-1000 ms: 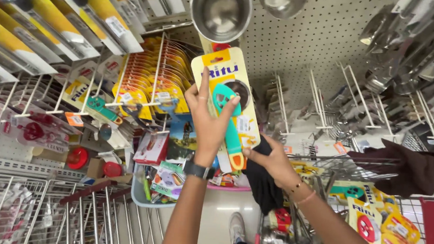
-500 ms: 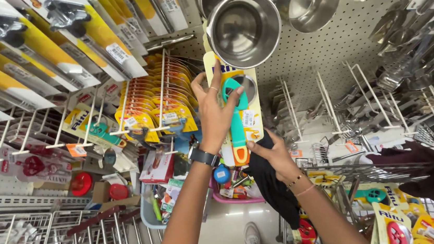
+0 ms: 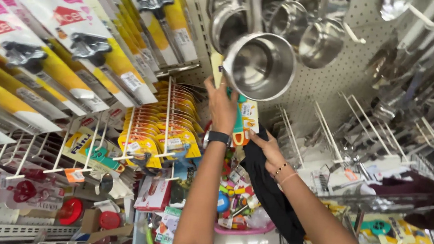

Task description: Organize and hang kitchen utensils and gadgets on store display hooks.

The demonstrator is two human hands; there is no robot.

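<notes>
Head view: the left hand [image 3: 222, 105] is clasped round a carded teal-handled kitchen tool on yellow backing [image 3: 242, 123], raised to the pegboard under a hanging steel saucepan [image 3: 260, 64]. The right hand [image 3: 268, 150] pinches its lower edge along with a black cloth [image 3: 268, 194]. The light, bendy card is best gripped by the stiff handle

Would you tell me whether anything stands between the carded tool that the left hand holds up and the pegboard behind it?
Yes. A hanging steel pot sits in front of the carded tool's upper part, hiding where it meets the pegboard. The left hand grips the card just below the pot.
</notes>
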